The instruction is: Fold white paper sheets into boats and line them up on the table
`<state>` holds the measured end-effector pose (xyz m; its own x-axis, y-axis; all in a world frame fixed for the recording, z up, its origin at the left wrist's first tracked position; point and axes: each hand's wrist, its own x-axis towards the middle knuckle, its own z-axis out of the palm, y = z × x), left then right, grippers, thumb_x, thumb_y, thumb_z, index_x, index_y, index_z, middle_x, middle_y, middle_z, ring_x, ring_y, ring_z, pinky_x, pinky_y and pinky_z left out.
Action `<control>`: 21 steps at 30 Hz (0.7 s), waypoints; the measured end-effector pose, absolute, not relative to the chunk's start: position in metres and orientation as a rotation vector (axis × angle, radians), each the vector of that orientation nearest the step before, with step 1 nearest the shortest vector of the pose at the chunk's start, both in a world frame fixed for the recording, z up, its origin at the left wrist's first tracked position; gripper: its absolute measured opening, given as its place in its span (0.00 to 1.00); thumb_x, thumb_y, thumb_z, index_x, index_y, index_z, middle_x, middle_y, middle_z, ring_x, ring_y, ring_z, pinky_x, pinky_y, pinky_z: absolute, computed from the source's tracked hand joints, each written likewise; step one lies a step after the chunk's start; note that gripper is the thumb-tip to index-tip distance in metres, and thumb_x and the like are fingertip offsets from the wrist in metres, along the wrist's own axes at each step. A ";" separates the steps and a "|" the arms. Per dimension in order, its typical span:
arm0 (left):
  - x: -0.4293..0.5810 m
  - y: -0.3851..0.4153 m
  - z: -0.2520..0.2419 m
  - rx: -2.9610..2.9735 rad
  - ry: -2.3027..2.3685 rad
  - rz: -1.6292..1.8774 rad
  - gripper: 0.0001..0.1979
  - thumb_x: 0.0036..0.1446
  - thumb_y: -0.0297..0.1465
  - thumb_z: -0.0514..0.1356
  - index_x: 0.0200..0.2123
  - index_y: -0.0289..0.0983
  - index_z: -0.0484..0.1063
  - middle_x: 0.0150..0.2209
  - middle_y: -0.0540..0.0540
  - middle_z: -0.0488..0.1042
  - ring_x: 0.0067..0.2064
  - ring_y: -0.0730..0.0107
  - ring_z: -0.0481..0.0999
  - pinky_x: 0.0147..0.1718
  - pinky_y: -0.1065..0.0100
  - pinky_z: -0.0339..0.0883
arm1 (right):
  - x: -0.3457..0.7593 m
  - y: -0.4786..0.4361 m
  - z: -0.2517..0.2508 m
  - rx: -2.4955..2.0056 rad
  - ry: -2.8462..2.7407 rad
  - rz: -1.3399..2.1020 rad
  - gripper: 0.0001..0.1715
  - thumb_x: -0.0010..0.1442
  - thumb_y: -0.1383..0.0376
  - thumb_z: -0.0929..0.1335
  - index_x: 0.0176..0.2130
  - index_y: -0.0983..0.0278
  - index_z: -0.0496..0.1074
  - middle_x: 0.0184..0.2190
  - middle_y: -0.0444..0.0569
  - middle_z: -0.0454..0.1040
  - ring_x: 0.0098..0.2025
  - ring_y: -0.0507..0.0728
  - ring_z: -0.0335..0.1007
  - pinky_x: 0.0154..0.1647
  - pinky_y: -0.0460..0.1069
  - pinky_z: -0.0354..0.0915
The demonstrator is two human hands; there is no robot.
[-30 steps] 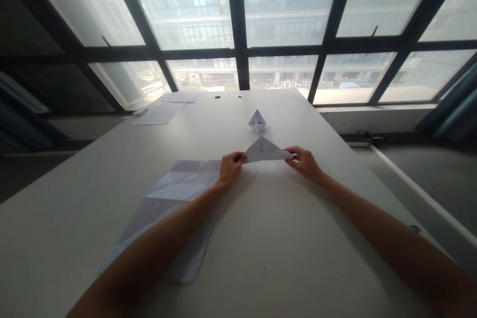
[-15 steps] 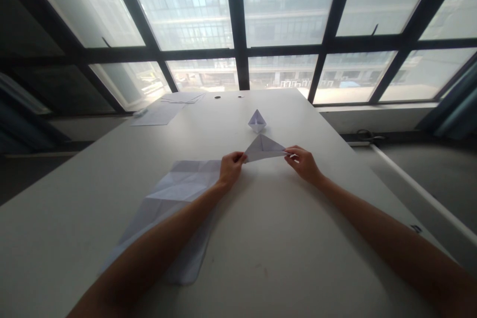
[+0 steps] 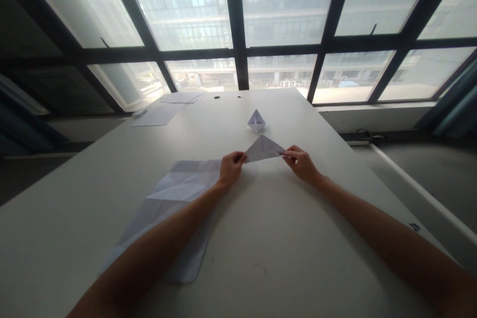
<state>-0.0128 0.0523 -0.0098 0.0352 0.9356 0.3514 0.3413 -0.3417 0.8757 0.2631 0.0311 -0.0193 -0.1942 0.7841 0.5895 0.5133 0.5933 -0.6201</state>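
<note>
A folded paper triangle (image 3: 263,149), shaped like a paper hat, is held between my two hands with its peak pointing away from me. My left hand (image 3: 231,165) pinches its left corner, and my right hand (image 3: 298,160) pinches the right corner. Just beyond the peak, a small folded paper boat (image 3: 256,121) stands on the table. Under and beside my left forearm lies a creased sheet of paper (image 3: 175,184), partly hidden by the arm.
The white table (image 3: 290,238) stretches to the windows (image 3: 283,5). At its far left lie several flat paper sheets (image 3: 158,113). Two dark round holes are near the far edge. Past the right edge a white bar (image 3: 421,191) runs over the floor.
My right fingers have shifted slightly inward along the paper's right corner, and its lower edge looks more closed. My left hand and the paper boat stay about where they were.
</note>
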 end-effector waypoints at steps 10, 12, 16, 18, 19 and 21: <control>-0.013 0.051 -0.009 1.810 1.282 1.284 0.12 0.55 0.38 0.62 0.33 0.35 0.79 0.30 0.46 0.80 0.32 0.66 0.77 0.32 0.68 0.67 | 0.258 0.034 -0.018 -0.981 -1.415 0.678 0.12 0.60 0.60 0.69 0.44 0.61 0.68 0.23 0.40 0.70 0.23 0.52 0.64 0.24 0.47 0.60; -0.012 0.051 -0.010 1.824 1.279 1.278 0.12 0.55 0.37 0.62 0.33 0.35 0.80 0.30 0.47 0.80 0.32 0.66 0.77 0.32 0.68 0.67 | 0.258 0.035 -0.018 -0.984 -1.357 0.731 0.14 0.59 0.60 0.69 0.44 0.61 0.66 0.20 0.38 0.69 0.22 0.51 0.63 0.23 0.46 0.60; -0.012 0.051 -0.010 1.838 1.262 1.263 0.12 0.55 0.37 0.62 0.33 0.35 0.80 0.31 0.46 0.81 0.33 0.65 0.78 0.33 0.68 0.68 | 0.258 0.035 -0.016 -0.984 -1.288 0.749 0.16 0.57 0.61 0.70 0.43 0.59 0.63 0.19 0.36 0.69 0.20 0.51 0.65 0.21 0.46 0.61; -0.012 0.051 -0.010 1.833 1.259 1.264 0.12 0.55 0.37 0.62 0.33 0.35 0.80 0.32 0.46 0.81 0.33 0.64 0.78 0.34 0.67 0.69 | 0.257 0.034 -0.016 -0.953 -1.271 0.743 0.16 0.57 0.60 0.71 0.43 0.58 0.63 0.20 0.36 0.71 0.20 0.52 0.67 0.21 0.46 0.62; -0.012 0.051 -0.010 1.830 1.260 1.266 0.12 0.55 0.37 0.62 0.33 0.35 0.80 0.32 0.45 0.81 0.34 0.64 0.78 0.34 0.67 0.69 | 0.256 0.034 -0.016 -0.942 -1.267 0.740 0.16 0.57 0.59 0.71 0.42 0.59 0.63 0.21 0.37 0.71 0.21 0.52 0.68 0.21 0.46 0.63; -0.011 0.051 -0.010 1.827 1.268 1.269 0.12 0.55 0.37 0.62 0.34 0.35 0.80 0.32 0.45 0.82 0.34 0.64 0.79 0.35 0.67 0.70 | 0.256 0.035 -0.017 -0.947 -1.265 0.733 0.14 0.57 0.58 0.71 0.40 0.60 0.66 0.21 0.39 0.72 0.21 0.52 0.69 0.22 0.47 0.64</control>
<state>-0.0112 0.0510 -0.0095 0.0992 0.9207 0.3775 0.3766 -0.3859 0.8422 0.2558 0.0347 -0.0166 0.1756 0.8766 0.4481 0.0473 0.4471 -0.8932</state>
